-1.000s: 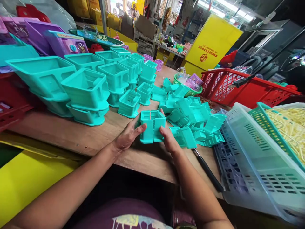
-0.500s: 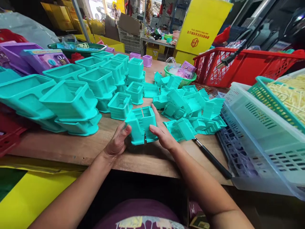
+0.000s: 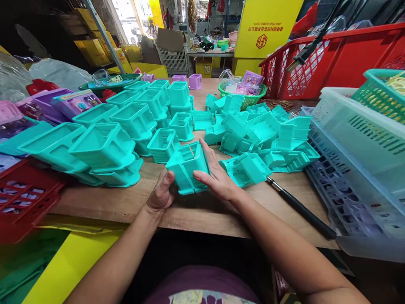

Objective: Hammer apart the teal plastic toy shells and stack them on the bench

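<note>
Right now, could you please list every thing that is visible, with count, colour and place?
Held housing: one, teal, between both hands at the table's near edge.
Stacked housings: many, teal, rows on the left.
Loose parts: a heap, teal, right of the hands.
Black-handled tool: one, beside the heap.
Small basket: one, green, behind the heap.
Red crate: one, back right.
Clear crates: stacked, whitish, right edge.
Yellow box: one, in the background.
Purple toy boxes: several, far left.
Table: one, wooden.
Left hand: grips the housing's left side.
Right hand: flat on its right side.
</note>
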{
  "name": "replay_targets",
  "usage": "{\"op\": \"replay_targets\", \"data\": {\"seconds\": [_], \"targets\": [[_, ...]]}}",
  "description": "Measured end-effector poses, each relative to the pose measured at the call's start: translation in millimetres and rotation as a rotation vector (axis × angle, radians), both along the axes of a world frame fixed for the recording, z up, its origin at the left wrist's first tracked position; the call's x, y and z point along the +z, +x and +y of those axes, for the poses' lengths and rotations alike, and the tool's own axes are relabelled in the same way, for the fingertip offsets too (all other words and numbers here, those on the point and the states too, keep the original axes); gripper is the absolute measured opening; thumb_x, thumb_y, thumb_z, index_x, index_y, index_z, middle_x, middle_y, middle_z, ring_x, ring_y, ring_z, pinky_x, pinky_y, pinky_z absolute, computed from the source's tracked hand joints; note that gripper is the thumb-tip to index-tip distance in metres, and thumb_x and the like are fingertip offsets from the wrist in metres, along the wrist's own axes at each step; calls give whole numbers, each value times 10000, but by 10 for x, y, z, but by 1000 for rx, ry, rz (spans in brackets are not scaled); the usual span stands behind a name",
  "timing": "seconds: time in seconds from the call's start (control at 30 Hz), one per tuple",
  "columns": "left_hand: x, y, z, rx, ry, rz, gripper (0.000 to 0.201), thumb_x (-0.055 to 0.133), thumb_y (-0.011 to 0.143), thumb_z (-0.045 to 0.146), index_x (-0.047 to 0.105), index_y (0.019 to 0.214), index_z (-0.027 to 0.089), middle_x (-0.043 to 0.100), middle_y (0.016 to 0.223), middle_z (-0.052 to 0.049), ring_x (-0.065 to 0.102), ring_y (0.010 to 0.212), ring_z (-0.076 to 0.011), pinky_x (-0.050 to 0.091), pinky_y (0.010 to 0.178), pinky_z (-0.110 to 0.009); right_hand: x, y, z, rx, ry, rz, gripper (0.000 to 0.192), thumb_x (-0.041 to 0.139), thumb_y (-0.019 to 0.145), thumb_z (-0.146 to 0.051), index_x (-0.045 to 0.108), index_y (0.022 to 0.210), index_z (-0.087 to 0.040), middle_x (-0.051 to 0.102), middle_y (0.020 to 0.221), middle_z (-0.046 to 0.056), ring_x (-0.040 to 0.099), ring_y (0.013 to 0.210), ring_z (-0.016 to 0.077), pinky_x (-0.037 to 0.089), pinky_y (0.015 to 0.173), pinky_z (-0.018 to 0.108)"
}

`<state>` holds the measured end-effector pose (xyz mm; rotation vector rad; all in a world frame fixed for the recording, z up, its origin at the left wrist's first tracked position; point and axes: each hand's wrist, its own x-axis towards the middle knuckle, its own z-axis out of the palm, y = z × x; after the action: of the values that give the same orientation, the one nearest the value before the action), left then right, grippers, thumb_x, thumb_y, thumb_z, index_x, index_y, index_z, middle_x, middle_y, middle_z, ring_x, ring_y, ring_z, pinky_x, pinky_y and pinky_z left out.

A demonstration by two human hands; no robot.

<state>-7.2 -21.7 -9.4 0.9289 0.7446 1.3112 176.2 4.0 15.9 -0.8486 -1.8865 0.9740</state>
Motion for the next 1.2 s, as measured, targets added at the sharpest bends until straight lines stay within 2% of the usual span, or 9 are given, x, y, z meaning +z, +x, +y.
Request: {"op": "replay_targets", "data": {"seconds": [0.13, 0.33, 0.53, 0.7, 0.87, 1.0, 1.1, 1.2], "targets": [[-4, -13, 0, 4, 1, 3, 748, 685, 759, 639, 582, 1349, 191, 668, 1283, -132, 545, 1282, -374, 470, 1065, -488, -11, -1, 0, 12, 15, -11, 941, 525, 875, -677, 45, 1585, -291, 165, 1637, 46, 155, 1512, 263, 115, 1247, 475], [20, 10, 15, 5, 24, 20, 736, 685, 769, 629, 573, 1363, 210, 675, 1276, -110, 546, 1285, -359, 459, 1083, -474, -30, -28, -13, -22, -41, 19, 903, 522, 885, -658, 75, 1583, -300, 163, 1640, 34, 140, 1516, 261, 100, 1247, 487], [21, 22, 34, -1, 52, 20, 699, 683, 802, 577, 544, 1386, 220, 651, 1317, -109, 549, 1286, -340, 447, 1093, -463, -33, -32, -18, -58, -78, 57, 917, 525, 878, -666, 98, 1585, -266, 177, 1639, 46, 163, 1509, 274, 110, 1245, 482], [-2, 20, 23, -4, 41, 7, 697, 680, 804, 575, 540, 1388, 222, 627, 1351, -116, 539, 1297, -339, 438, 1101, -458, -8, -13, -26, -20, -108, 95, 906, 506, 886, -672, 76, 1585, -287, 149, 1652, 16, 161, 1511, 275, 125, 1244, 475], [-4, 17, 21, -18, 49, -28, 675, 649, 832, 574, 537, 1391, 212, 631, 1344, -120, 547, 1289, -334, 430, 1107, -454, -48, -16, -10, -11, -81, 47, 915, 508, 889, -665, 52, 1586, -285, 108, 1658, 25, 108, 1524, 259, 87, 1249, 470], [-10, 16, 25, -14, 43, -21, 689, 645, 830, 586, 537, 1394, 206, 647, 1322, -115, 555, 1279, -335, 438, 1101, -458, -88, -30, -5, -26, -6, -11, 902, 471, 913, -653, 27, 1587, -251, 130, 1647, 71, 121, 1519, 259, 101, 1242, 489], [-50, 10, 23, -9, 45, 7, 692, 607, 841, 615, 535, 1400, 213, 657, 1306, -105, 546, 1289, -333, 443, 1099, -460, -87, -33, -20, -49, 63, -61, 924, 452, 915, -663, 12, 1587, -207, 177, 1624, 117, 159, 1505, 265, 133, 1236, 489], [-120, -19, 26, -26, 73, 62, 651, 533, 887, 613, 529, 1410, 226, 652, 1313, -94, 521, 1317, -317, 440, 1105, -456, -84, -30, -32, -41, 66, -79, 891, 384, 931, -681, -6, 1587, -221, 154, 1631, 110, 156, 1507, 264, 148, 1231, 492]]}}
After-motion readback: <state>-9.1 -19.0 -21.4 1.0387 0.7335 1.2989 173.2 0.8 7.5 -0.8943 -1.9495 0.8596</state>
